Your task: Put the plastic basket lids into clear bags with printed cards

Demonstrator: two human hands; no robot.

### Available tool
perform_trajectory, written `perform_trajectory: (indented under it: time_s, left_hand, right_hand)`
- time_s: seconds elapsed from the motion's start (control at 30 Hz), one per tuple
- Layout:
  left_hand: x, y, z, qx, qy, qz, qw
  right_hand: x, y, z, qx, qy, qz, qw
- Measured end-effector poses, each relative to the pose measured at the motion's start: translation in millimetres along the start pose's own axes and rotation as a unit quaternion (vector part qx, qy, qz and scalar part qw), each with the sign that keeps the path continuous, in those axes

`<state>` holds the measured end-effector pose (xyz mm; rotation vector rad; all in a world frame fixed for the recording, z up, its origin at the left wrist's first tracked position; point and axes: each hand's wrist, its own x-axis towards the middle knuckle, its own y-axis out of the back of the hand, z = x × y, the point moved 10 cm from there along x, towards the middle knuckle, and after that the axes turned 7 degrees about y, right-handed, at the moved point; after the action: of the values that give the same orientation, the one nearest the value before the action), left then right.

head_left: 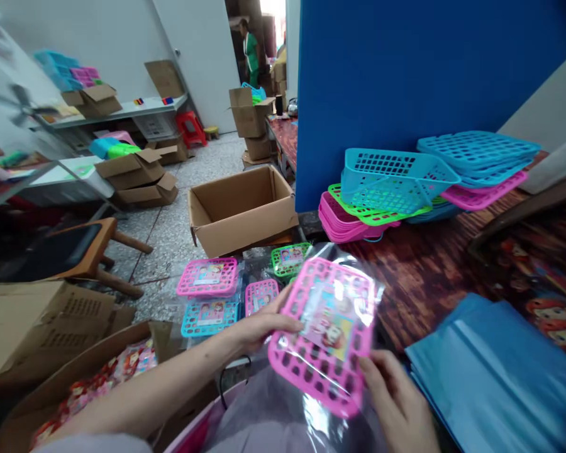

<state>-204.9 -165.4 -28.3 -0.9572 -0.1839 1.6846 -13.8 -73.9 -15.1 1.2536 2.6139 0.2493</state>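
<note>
Pinch grip on both sides: left hand has its thumb pressed on the front of the pink basket, fingers mostly hidden behind the left edge; right hand pinches the wrap at the lower right, thumb and fingers close together. Basket is near center, tilted, lattice bottom facing the camera, inside a transparent bag with glare on it. Printed card shows through mid-lattice; text not readable. Loose bag film hangs below, over the lap. Just beyond the left hand, more bagged baskets: pink one at left, blue one nearer, smaller-looking pink one to the right, green one farther. Behind those, cardboard carton with its top open. Right side: dark wood-pattern table, blue plastic sheets near, unbagged baskets far, with a blue basket on a green one over a pink stack, plus a blue stack to the right. Blue panel stands behind. Near left, box of printed packets; beyond it, wooden stool. Far doorway: person in green.
</note>
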Motion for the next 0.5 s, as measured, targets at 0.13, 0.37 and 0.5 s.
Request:
perform_trajectory:
  time_s: [0.13, 0.37, 0.5]
  left_hand:
    - [-22, 104.8, -18, -0.027, -0.019, 0.14, 0.99]
    - [-33, 206.9, -48, -0.082, -0.028, 0.283, 0.955]
    - [-47, 220.5, -64, -0.126, 0.009, 0.317, 0.94]
  right_hand:
    - [25, -36, 23, -0.03, -0.007, -0.05, 0.998]
    - [21, -43, 79, -0.208, 0.006, -0.151, 0.966]
    - [19, -56, 80, -0.247, -0.007, -0.172, 0.954]
